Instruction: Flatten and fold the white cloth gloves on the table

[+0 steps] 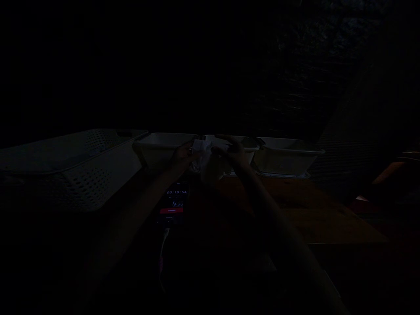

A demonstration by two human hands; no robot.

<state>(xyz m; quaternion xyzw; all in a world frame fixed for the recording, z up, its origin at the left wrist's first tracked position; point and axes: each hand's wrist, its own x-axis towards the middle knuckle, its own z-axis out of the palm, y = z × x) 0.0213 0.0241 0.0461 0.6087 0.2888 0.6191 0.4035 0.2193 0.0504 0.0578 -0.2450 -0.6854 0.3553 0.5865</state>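
Observation:
The scene is very dark. Between my two hands is a pale, crumpled piece that looks like thin cloth (210,164); its exact kind cannot be made out. My left hand (183,156) is closed on its left edge. From the other side, my right hand (233,152) grips its upper right part, fingers curled over it. The piece hangs above the table, in front of pale tubs. Behind my left hand stands one tub (157,151), and another tub (251,148) is partly hidden by my right hand.
A large white perforated basket (121,159) stands at the left. Farther right is another pale tub (285,159). On the wooden table (315,223) lies a phone (172,203) showing a timer, with a white cable (161,251). A person's arm (389,171) shows at the far right.

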